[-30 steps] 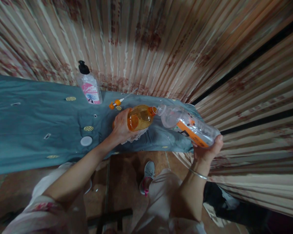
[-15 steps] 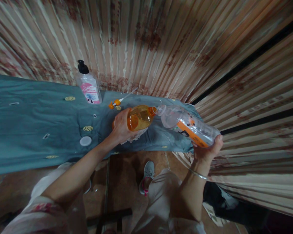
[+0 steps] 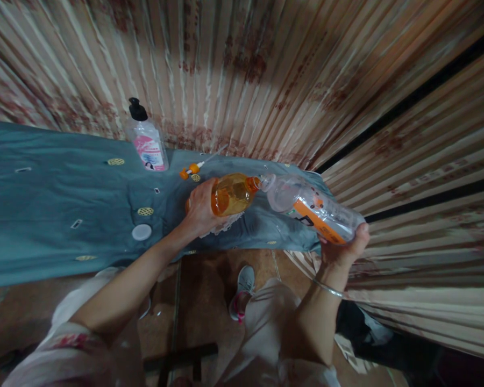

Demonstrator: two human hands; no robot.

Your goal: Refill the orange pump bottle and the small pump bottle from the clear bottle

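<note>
My left hand [image 3: 201,209] is wrapped round an amber see-through bottle [image 3: 234,194], tilted with its neck to the right. In my right hand [image 3: 344,247] is a clear plastic bottle [image 3: 312,207] with an orange label, held near its base and sloping so that its mouth points left. The two mouths meet, or nearly meet; whether they touch I cannot tell. Behind the amber bottle lies an orange pump head [image 3: 191,170] with a thin tube. Part of a pale lacy thing [image 3: 223,224] shows below my left hand, mostly hidden.
An upright clear pump bottle [image 3: 149,145] with a black top and pink label stands at the back left. A white round cap [image 3: 141,232] lies on the teal cloth [image 3: 64,199]. Pleated curtains [image 3: 210,70] rise behind and at the right.
Both bottles have shifted very slightly to the right, still mouth to mouth. My grip on each stays the same, and the things on the cloth have not moved.
</note>
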